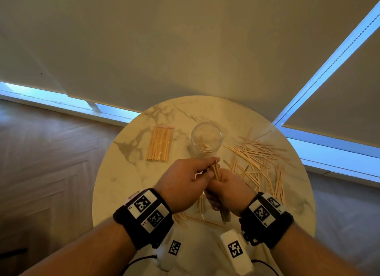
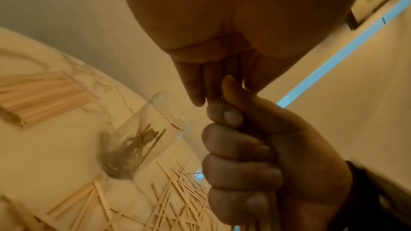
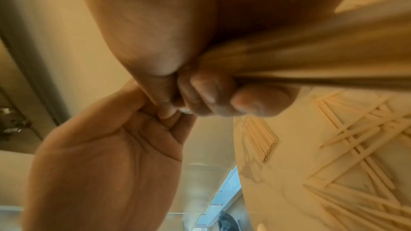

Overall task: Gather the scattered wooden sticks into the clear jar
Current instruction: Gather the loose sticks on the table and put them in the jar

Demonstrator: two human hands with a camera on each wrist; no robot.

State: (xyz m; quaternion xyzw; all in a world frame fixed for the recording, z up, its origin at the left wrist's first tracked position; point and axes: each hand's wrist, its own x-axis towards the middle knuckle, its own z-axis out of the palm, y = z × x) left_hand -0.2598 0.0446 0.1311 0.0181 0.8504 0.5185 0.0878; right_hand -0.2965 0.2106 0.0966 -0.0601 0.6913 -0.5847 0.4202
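Nearest the body, a few thin pale wooden sticks (image 1: 197, 219) lie loose on the round cream marble surface (image 1: 115, 185), just under the wrists. Above them the two hands meet over the middle of the surface. The right hand (image 1: 227, 190) is curled into a fist round a bundle of wooden sticks (image 1: 216, 172), whose ends stick out above and below the fist. The left hand (image 1: 185, 183) touches the right and pinches the upper end of that same bundle between thumb and fingertips (image 1: 214, 159).

To the right of the hands, a wide heap of scattered wooden sticks (image 1: 259, 158) lies criss-crossed on the surface, reaching toward its right edge. Just beyond the hands stands the clear glass jar (image 1: 206, 137), upright and open-mouthed, with a few sticks already leaning inside it. Left of the jar, apart from it, lies a flat clear plastic packet of wooden sticks (image 1: 160, 143), its sticks packed side by side.
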